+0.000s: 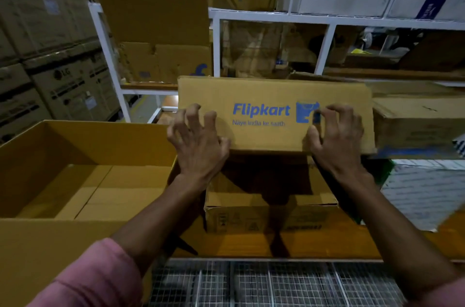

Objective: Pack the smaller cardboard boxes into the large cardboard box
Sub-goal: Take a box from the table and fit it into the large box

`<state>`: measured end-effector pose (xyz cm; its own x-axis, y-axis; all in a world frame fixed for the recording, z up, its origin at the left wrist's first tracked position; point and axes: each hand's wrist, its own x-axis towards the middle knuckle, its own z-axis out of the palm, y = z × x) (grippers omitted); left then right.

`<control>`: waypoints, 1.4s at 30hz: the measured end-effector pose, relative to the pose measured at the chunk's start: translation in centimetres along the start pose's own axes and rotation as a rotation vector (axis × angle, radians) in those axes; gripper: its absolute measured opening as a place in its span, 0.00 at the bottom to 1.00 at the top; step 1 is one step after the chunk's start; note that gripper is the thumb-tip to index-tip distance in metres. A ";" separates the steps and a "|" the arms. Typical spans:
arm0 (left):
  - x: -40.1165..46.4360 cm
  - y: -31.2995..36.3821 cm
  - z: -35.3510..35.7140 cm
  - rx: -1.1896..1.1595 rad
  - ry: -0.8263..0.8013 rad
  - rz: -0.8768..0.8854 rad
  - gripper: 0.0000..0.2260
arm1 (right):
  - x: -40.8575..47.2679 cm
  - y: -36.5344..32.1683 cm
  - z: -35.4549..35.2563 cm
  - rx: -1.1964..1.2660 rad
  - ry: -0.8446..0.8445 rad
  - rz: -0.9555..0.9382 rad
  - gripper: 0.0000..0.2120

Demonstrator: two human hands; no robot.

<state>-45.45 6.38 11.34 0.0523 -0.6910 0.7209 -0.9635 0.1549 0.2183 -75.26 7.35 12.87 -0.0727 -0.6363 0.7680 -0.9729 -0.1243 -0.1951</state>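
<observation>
Head view shows two bare hands holding a flat Flipkart box point(274, 115) up in the air. The left hand point(198, 140) grips its near left corner, with bent fingers on top and the thumb tucked under the edge. The right hand point(337, 138) does the same on the right side, with curled fingers on the top face and the thumb at the front edge. One hand at each end keeps the wide box level, so it should not tip.

The held box hangs over another small cardboard box point(270, 208) that sits on the wooden shelf board point(314, 243). A third brown box point(417, 123) lies just to the right, behind the held one.

The large cardboard box point(83, 181) stands to the left with its flaps open, so things can drop straight in. No small box can be seen inside it. I think the job has only just begun, and the held box needs to go left and down into the big one. It looks wide, so it may need to go in flat.

A wire mesh rack point(264, 284) shows below the shelf.
</observation>
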 end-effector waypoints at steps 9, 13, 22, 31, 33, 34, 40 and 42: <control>-3.7 -1.7 2.4 0.147 -0.385 0.250 0.34 | -5.6 -2.6 3.0 -0.101 -0.200 0.005 0.27; -5.9 -2.4 3.9 0.160 -0.536 0.306 0.32 | -9.1 -2.0 4.7 -0.161 -0.428 -0.018 0.26; -5.4 -3.5 5.3 0.069 -0.376 0.303 0.25 | -10.1 -3.9 5.1 -0.194 -0.425 -0.045 0.21; -2.2 -1.4 5.9 -0.042 -0.455 0.207 0.13 | -7.8 -7.7 7.5 0.097 -0.440 -0.217 0.21; -1.2 0.9 6.7 -0.112 -0.494 0.254 0.12 | -6.7 -7.5 8.0 0.105 -0.514 -0.144 0.25; -0.7 2.2 7.2 -0.146 -0.516 0.285 0.12 | -6.2 -7.3 8.1 0.085 -0.562 -0.100 0.27; 2.6 10.7 11.8 -0.529 -0.697 0.318 0.14 | -3.4 -3.7 7.4 -0.068 -0.728 0.103 0.31; 3.7 13.0 12.9 -0.677 -0.778 0.320 0.20 | -2.5 -1.4 7.2 -0.109 -0.691 0.109 0.31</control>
<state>-61.12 -3.31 8.36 -0.5872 -0.7713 0.2456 -0.5453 0.6012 0.5841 -72.13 3.64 6.80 -0.0502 -0.9829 0.1774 -0.9870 0.0217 -0.1591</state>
